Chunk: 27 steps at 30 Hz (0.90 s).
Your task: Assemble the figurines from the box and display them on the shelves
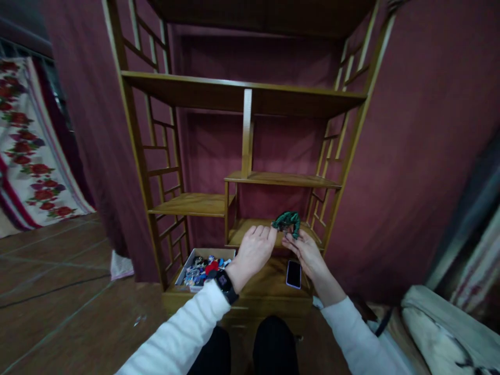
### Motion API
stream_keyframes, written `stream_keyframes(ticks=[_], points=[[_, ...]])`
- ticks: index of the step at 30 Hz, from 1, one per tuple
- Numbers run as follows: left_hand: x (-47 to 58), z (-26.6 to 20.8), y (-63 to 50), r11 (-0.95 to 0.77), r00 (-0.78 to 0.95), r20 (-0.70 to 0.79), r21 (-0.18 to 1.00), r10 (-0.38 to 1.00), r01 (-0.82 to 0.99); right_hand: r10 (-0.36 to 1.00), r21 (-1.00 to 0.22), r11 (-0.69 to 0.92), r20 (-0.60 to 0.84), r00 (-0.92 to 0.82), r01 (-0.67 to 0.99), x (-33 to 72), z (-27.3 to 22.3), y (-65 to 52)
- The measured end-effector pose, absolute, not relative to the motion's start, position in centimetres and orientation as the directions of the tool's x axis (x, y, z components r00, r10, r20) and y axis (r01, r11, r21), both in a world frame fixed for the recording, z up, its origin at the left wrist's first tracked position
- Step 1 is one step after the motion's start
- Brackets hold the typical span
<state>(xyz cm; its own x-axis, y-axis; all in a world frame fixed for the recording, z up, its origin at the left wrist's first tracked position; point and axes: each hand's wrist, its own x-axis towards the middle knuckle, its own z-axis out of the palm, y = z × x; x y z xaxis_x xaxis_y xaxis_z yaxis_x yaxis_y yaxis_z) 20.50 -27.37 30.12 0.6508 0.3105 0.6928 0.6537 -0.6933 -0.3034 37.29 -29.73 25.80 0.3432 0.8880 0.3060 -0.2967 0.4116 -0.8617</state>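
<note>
Between my two hands is a dark green hair band [291, 217], shiny and gathered, bent in an arch above the lower shelf. My left hand [255, 248] grips its left end; the fingers are curled with the back of the hand toward me. My right hand [307, 253] pinches the other end between thumb and fingers. Something small shows inside the arch, too blurred to name. Left of my left wrist, an open box [192, 255] holds many small colourful items, a red one [211, 268] among them. Below my right hand lies a phone [294, 274] with a dark screen.
A wooden shelf unit [242, 86] with lattice sides stands before me against dark red curtains [410, 130]. A short upright divider [247, 130] joins two of its boards. Pale fabric [441, 323] is heaped at the right. A cable [54, 290] runs across the tiled floor.
</note>
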Motion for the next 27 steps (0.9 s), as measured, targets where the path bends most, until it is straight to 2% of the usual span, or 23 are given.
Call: stream_keyframes(ticks=[3,6,10,13,16,19,22,27], points=[[21.3,31.3,-26.3,-0.727,0.524,0.776,-0.126,0.351,0.675,0.856,-0.86,0.457,0.356,0.374,-0.228,37.9,28.0,-29.9],[22.0,32.2,-25.3,-0.777,0.376,0.829,0.108,0.415,0.62,0.817,-0.85,0.503,0.41,0.405,-0.155,38.3,29.8,-30.0],[22.9,33.0,-24.0,-0.796,0.24,0.792,0.436,0.56,0.419,0.805,-0.855,0.513,0.446,0.391,-0.082,38.8,31.4,-29.9],[23.6,33.9,-22.8,-0.774,0.193,0.75,0.6,0.632,0.201,0.782,-0.841,0.54,0.485,0.391,-0.036,39.4,32.5,-29.5],[24.7,35.7,-21.7,-0.721,0.202,0.706,0.693,0.679,0.001,0.748,-0.812,0.584,0.535,0.393,-0.005,40.4,34.1,-28.9],[26.4,38.4,-20.5,-0.657,0.27,0.663,0.743,0.699,-0.124,0.701,-0.773,0.634,0.584,0.409,0.016,41.9,36.6,-28.1],[28.9,41.4,-19.0,-0.598,0.329,0.618,0.782,0.714,-0.172,0.664,-0.746,0.666,0.606,0.439,0.021,44.1,39.7,-26.9],[34.2,45.1,-15.4,-0.558,0.308,0.581,0.813,0.754,-0.168,0.703,-0.785,0.62,0.557,0.443,0.004,49.3,43.7,-23.3]])
